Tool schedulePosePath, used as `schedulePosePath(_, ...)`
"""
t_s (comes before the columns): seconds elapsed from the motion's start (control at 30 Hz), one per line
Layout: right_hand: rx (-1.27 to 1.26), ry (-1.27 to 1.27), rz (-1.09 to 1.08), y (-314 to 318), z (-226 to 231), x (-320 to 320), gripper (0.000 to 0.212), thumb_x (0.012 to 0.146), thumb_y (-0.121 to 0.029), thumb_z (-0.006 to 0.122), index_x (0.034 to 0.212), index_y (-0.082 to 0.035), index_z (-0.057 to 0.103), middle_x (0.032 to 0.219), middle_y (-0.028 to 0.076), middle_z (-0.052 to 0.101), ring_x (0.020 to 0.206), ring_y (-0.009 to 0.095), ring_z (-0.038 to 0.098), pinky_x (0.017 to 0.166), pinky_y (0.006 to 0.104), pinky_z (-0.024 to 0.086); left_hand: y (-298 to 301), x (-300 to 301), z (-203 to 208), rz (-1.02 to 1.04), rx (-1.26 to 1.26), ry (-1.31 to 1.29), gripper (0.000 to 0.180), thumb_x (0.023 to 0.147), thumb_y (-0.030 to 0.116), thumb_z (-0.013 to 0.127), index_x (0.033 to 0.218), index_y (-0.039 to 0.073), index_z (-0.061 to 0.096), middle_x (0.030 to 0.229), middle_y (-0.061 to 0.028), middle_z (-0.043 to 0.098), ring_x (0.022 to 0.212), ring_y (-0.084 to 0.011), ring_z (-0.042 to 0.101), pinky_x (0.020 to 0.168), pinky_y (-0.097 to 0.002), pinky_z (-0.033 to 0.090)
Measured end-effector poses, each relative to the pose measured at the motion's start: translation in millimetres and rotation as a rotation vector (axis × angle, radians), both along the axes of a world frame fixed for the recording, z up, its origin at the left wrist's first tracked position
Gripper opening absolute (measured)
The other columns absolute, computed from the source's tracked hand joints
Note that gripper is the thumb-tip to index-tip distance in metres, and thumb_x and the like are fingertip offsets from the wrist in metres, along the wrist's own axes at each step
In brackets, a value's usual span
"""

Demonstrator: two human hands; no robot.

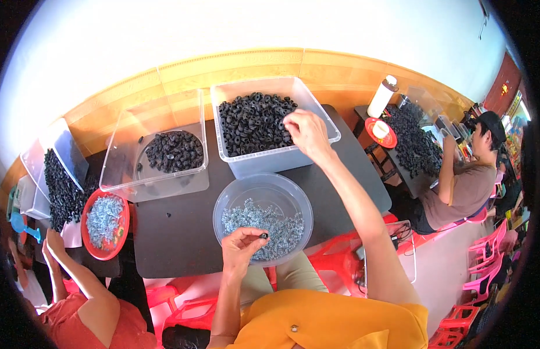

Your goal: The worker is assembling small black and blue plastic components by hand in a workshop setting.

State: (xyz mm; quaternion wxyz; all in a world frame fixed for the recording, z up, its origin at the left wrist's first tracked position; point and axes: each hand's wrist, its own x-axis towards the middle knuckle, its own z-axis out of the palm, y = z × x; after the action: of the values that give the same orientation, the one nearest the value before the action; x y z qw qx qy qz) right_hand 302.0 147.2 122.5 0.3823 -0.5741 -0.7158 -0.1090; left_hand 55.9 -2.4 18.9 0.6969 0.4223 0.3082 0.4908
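Note:
Above the near rim of a round clear bowl (217,203), my left hand (239,251) pinches a small black ring-shaped part (264,235) between thumb and fingertips. Inside the bowl lie many small, pale bluish, shiny pieces (281,232), too small to name surely. My right hand (309,135) reaches over the right side of a clear rectangular bin (246,164). Its fingers are bent together at the edge of a heap of black ring-shaped parts (252,122); what they hold, if anything, is hidden.
Left of the bin, another clear box (159,189) holds dark pieces on the dark table (171,244). A red tray (101,253) of pale pieces stands farther left, by a co-worker in red (101,314). At the right, another person (464,180) sits by a black heap (415,145) and white bottle (382,98).

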Motion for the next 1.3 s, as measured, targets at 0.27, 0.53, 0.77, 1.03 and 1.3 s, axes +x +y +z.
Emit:
schedulePosePath(0.27, -0.491, -0.203, -0.108, 99.0, -15.1, 20.5, 0.006, 0.063, -0.01, 0.064, 0.068, -0.006, 0.065, 0.082, 0.016, 0.064, 0.085, 0.032, 0.061, 0.074, 0.0414, 0.049, 1.6, -2.0, 5.7, -0.045, -0.012, 0.025, 0.019, 0.074, -0.009, 0.063, 0.091, -0.001, 0.062, 0.091, -0.011, 0.064, 0.081, -0.015, 0.062, 0.074, -0.0267, 0.051)
schedulePosePath(0.53, -0.629, -0.177, -0.025, 102.3, -7.2, 13.6, 0.007, 0.063, -0.009, 0.07, 0.068, -0.005, 0.067, 0.072, 0.012, 0.065, 0.07, 0.025, 0.063, 0.064, 0.0347, 0.049, 5.3, -6.6, 8.3, -0.071, -0.051, 0.005, 0.018, 0.075, -0.008, 0.063, 0.092, -0.001, 0.062, 0.092, -0.0105, 0.065, 0.08, -0.014, 0.062, 0.073, -0.0258, 0.051)
schedulePosePath(0.77, -0.62, 0.488, 0.34, 107.3, -13.0, 33.0, 0.019, 0.058, 0.005, 0.067, 0.075, -0.003, 0.064, 0.067, 0.004, 0.061, 0.065, 0.012, 0.059, 0.06, 0.026, 0.048, 6.7, -8.5, 9.3, -0.073, -0.054, -0.015, 0.017, 0.076, -0.008, 0.063, 0.091, -0.002, 0.061, 0.091, -0.0112, 0.065, 0.08, -0.0148, 0.062, 0.072, -0.0263, 0.052)
schedulePosePath(1.03, -0.699, 0.729, 0.455, 77.3, 4.9, 29.7, 0.021, 0.068, 0.005, 0.062, 0.087, -0.003, 0.065, 0.079, 0.004, 0.062, 0.071, 0.01, 0.057, 0.065, 0.0225, 0.047, -3.7, -9.5, 8.7, -0.047, -0.033, -0.021, 0.018, 0.075, -0.011, 0.061, 0.09, -0.003, 0.061, 0.09, -0.0118, 0.064, 0.079, -0.0166, 0.063, 0.073, -0.028, 0.053)
schedulePosePath(1.3, -0.786, 0.981, 0.63, -8.2, 21.2, -0.8, 0.015, 0.078, 0.0, 0.058, 0.093, -0.001, 0.062, 0.086, 0.004, 0.059, 0.075, 0.011, 0.057, 0.066, 0.02, 0.044, -11.1, -13.7, 13.8, 0.02, -0.032, 0.008, 0.019, 0.073, -0.013, 0.059, 0.09, -0.004, 0.06, 0.091, -0.0135, 0.063, 0.08, -0.0193, 0.063, 0.075, -0.0303, 0.052)
